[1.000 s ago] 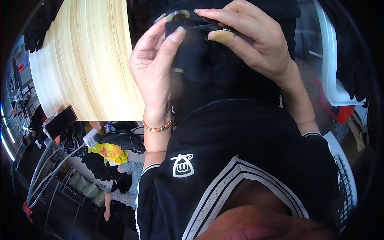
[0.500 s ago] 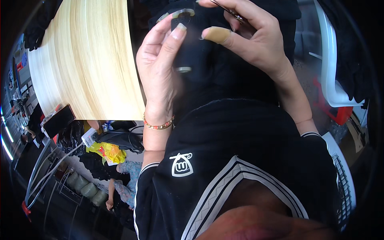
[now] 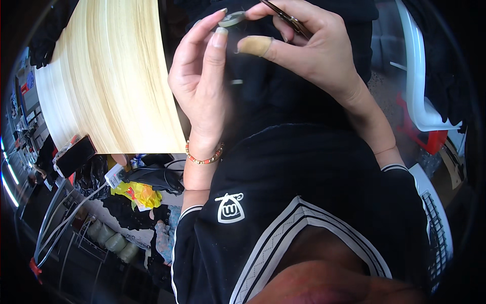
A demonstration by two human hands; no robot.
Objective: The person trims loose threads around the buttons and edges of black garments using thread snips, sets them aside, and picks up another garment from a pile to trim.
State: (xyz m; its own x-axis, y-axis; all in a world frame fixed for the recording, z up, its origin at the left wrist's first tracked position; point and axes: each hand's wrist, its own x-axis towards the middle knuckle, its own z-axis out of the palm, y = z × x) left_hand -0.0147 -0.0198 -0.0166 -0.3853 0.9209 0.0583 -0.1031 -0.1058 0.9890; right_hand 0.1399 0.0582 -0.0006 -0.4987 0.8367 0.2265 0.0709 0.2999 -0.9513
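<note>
At the top middle, my left hand (image 3: 202, 71) pinches a round grey-green button (image 3: 233, 19) between thumb and fingers, over black cloth (image 3: 263, 91). My right hand (image 3: 314, 55) holds slim dark metal snips (image 3: 286, 19) under its curled fingers. Its index fingertip meets the button's right edge, while the thumb, wrapped in a tan bandage (image 3: 255, 45), points left, apart from the button. A fine strand may run by the fingertips, too thin to make out. Lower on the cloth lies a second pale button (image 3: 236, 82), partly blurred.
A light wood table (image 3: 116, 76) stands at my left, a dark phone (image 3: 76, 156) by its near corner. Below it are a white plug (image 3: 114, 175), cables and a yellow bag (image 3: 136, 194). At my right are a white plastic chair (image 3: 417, 76) and a white basket (image 3: 435, 228).
My right hand has moved left, bringing its index fingertip to the button. The held button has turned, and the left hand has tilted slightly. A person at lower left has mostly moved out of sight.
</note>
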